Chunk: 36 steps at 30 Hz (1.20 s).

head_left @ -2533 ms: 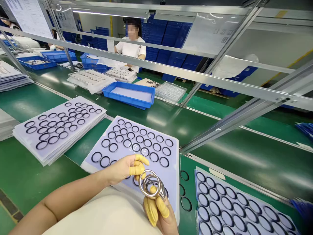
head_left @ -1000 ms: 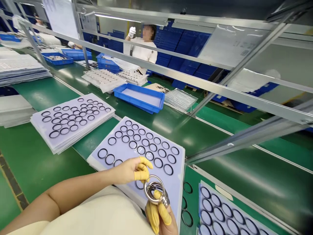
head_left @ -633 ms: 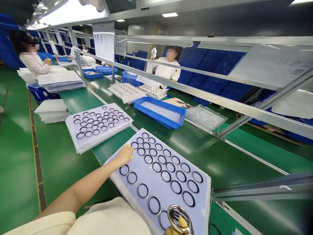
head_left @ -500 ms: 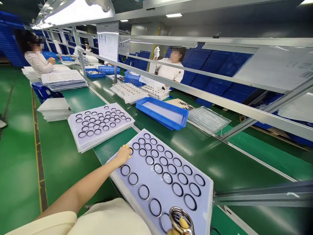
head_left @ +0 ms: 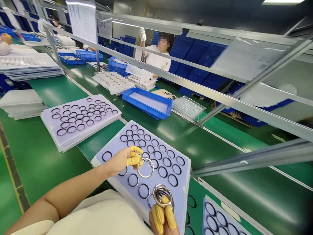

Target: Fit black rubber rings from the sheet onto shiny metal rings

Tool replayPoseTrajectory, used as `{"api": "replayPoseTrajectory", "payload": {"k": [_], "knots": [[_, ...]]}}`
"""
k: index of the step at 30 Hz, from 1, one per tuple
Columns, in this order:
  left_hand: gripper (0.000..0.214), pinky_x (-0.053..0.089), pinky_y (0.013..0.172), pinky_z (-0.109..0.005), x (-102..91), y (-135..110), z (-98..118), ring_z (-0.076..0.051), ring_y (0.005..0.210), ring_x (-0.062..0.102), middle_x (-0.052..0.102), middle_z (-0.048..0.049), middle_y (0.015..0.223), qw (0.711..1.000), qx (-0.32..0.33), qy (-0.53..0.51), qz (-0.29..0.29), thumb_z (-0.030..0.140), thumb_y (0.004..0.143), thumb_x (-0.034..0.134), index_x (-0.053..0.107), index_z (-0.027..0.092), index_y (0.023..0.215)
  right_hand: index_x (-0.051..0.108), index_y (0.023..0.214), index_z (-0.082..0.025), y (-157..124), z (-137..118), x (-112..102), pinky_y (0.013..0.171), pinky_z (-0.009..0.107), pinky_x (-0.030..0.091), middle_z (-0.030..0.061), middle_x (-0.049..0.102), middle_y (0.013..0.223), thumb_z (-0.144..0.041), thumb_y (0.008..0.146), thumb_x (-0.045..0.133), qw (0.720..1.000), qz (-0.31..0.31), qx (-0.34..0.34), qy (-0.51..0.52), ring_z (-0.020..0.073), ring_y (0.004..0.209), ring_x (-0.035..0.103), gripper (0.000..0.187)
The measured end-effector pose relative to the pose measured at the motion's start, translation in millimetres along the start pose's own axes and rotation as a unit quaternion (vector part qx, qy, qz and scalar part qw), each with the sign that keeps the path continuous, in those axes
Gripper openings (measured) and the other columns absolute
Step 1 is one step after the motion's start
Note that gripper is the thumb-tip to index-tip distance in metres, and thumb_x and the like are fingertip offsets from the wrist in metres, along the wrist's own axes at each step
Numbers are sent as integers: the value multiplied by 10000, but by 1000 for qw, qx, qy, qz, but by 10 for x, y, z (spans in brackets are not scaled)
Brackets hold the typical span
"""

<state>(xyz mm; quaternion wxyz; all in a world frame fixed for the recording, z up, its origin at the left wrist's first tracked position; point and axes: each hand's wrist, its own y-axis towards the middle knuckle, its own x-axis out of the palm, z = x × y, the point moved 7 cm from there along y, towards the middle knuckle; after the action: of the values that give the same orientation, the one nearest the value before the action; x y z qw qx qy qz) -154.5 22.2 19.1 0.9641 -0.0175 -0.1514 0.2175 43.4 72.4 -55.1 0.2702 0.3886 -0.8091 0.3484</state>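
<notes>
My left hand (head_left: 130, 158), with yellow finger cots, pinches one shiny metal ring (head_left: 145, 167) above the sheet. My right hand (head_left: 164, 213), also in yellow finger cots, grips a small stack of metal rings (head_left: 160, 194) near the sheet's lower right part. Below both hands lies a stack of white sheets (head_left: 97, 159) with dark-edged rings laid out in rows. One such ring (head_left: 173, 180) lies right of my hands. My left hand and forearm hide some of the rings underneath.
Another sheet stack (head_left: 52, 135) with rings lies at left. Behind it, a blue tray (head_left: 146, 102) stands on the green bench (head_left: 220, 156). A metal rail (head_left: 186, 85) crosses above. At lower right lies another sheet with rings (head_left: 212, 209). A co-worker (head_left: 156, 60) is across the bench.
My left hand has lifted a ring from the sheet's left edge and moved right towards my right hand. My right hand, with its stack, has come further into view. The view has turned right.
</notes>
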Motion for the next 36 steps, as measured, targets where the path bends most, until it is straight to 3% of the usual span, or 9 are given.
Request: {"api": "replayPoseTrajectory", "payload": {"k": [3,9,17,23,26,32,36], "knots": [[482,405,556,-223,286,-109,94,-123,625,583,582,19,655,989,-19,-128,-77,420,680,788,526,166,995,628,675,-225,-27,-58,102,443,222,312,-59,464,459,-482,767,695,999,3,-45,-16,68,383,322,280],[402,446,594,-217,475,-228,129,-110,653,597,626,3,719,981,-12,-145,-128,372,723,771,559,177,1003,656,795,-221,-67,-93,121,407,201,321,-32,552,451,-487,743,720,995,8,-80,-58,86,385,406,278],[275,470,719,-285,520,-417,251,-130,754,573,626,-9,807,989,49,-13,-139,298,826,669,571,214,1069,652,787,-200,24,-57,73,359,202,298,-44,517,390,-508,738,703,989,-24,-119,-82,76,311,355,316],[354,448,701,-281,549,-259,10,-108,698,539,574,12,797,985,-33,-73,-154,355,783,695,536,206,1063,633,720,-212,-9,-95,175,361,219,271,-60,455,340,-525,709,718,989,-31,-113,-96,80,294,315,324],[336,437,724,-294,529,-199,-104,-113,713,522,566,5,813,988,-40,-41,-144,340,797,668,529,196,1067,638,718,-216,-32,-126,300,385,225,284,-55,478,350,-543,666,750,989,-29,-89,-114,86,312,344,350],[224,428,798,-314,435,-184,-100,-141,804,505,547,-11,852,990,6,100,-96,262,860,539,544,187,1071,670,819,-159,-44,-116,545,405,195,265,-13,597,425,-531,676,757,983,-57,-10,-172,75,349,440,408],[287,439,877,-341,438,-188,51,-171,938,520,557,-56,1022,973,79,180,-120,209,817,574,556,188,1102,669,857,-165,-49,-131,678,442,209,318,4,641,518,-503,707,741,966,-90,12,-241,95,422,512,377]]}}
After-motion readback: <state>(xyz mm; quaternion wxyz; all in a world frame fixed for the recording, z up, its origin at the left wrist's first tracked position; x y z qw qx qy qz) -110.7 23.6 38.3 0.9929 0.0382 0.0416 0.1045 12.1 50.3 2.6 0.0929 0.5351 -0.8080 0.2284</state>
